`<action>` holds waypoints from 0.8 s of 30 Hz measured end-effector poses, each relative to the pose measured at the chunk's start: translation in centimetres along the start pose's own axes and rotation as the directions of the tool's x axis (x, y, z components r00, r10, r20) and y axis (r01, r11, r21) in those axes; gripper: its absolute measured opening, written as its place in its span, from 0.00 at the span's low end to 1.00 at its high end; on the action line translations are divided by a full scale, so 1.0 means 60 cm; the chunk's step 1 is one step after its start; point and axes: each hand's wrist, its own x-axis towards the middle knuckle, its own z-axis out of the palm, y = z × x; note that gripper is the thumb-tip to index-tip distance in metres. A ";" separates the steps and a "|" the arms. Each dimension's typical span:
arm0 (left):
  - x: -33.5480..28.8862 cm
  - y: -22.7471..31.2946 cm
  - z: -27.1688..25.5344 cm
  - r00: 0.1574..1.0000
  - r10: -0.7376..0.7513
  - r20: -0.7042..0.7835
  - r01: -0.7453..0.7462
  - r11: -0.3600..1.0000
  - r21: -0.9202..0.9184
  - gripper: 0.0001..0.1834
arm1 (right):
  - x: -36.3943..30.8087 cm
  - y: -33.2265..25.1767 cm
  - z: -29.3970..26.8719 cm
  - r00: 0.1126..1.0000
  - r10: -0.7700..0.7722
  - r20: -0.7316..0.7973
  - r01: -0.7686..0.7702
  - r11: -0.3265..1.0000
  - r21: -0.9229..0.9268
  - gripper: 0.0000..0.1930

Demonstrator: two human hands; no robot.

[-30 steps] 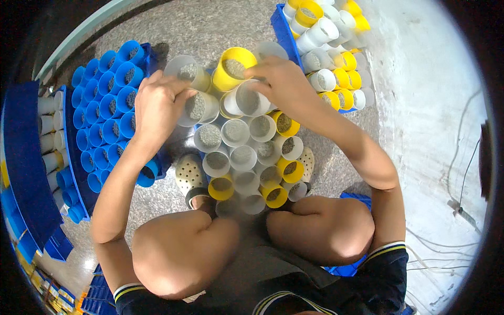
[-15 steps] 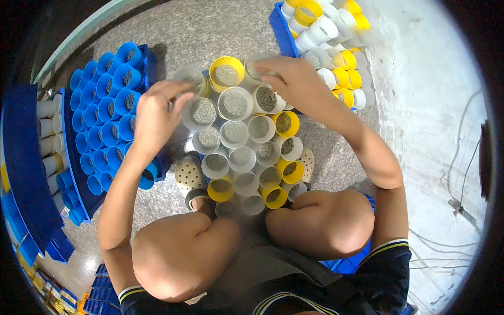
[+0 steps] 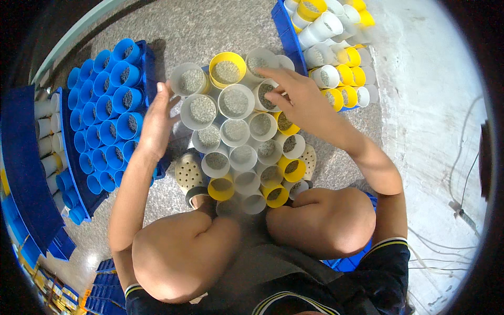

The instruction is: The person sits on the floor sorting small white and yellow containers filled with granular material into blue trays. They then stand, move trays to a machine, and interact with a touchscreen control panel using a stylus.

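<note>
Between my feet stands a packed cluster of white and yellow cups holding grey granules. My left hand (image 3: 159, 119) is open at the cluster's far left side, its fingertips by the outer wall of a white cup (image 3: 185, 93). Just below it is another white cup (image 3: 202, 111) with pale granules. My right hand (image 3: 296, 97) reaches over the far right cups with its fingers apart. Its lower fingers cover part of a white cup with dark granules (image 3: 265, 98), while its upper ones are at a translucent cup (image 3: 256, 63). A yellow cup (image 3: 227, 53) stands between the hands.
On the left, a blue tray (image 3: 149, 63) carries rows of blue cups (image 3: 127, 100) with dark granules. Another blue tray (image 3: 289, 35) at the far right holds white and yellow cups, some lying tilted. Cables (image 3: 438, 254) hang along the pale surface at right.
My left hand has drawn back from over the far left cups to their outer side, uncovering them. My right hand has shifted slightly nearer, over the dark granules.
</note>
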 end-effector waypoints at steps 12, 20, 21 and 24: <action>0.004 -0.012 0.005 0.995 -0.026 0.093 0.032 0.997 -0.071 0.41 | 0.020 -0.019 0.021 0.997 0.003 0.075 -0.001 0.999 -0.032 0.23; -0.009 0.028 0.009 0.689 0.710 0.145 -0.513 0.337 0.790 0.20 | 0.026 -0.022 0.021 0.999 -0.017 0.042 0.021 0.995 -0.095 0.23; -0.010 0.033 0.014 0.638 0.742 0.206 -0.541 0.241 0.806 0.16 | 0.027 -0.023 0.027 0.999 -0.009 0.044 0.014 0.994 -0.109 0.22; -0.010 0.037 0.031 0.653 0.673 0.349 -0.557 0.114 0.822 0.12 | 0.033 -0.020 0.050 0.999 -0.034 0.023 0.037 0.988 -0.152 0.20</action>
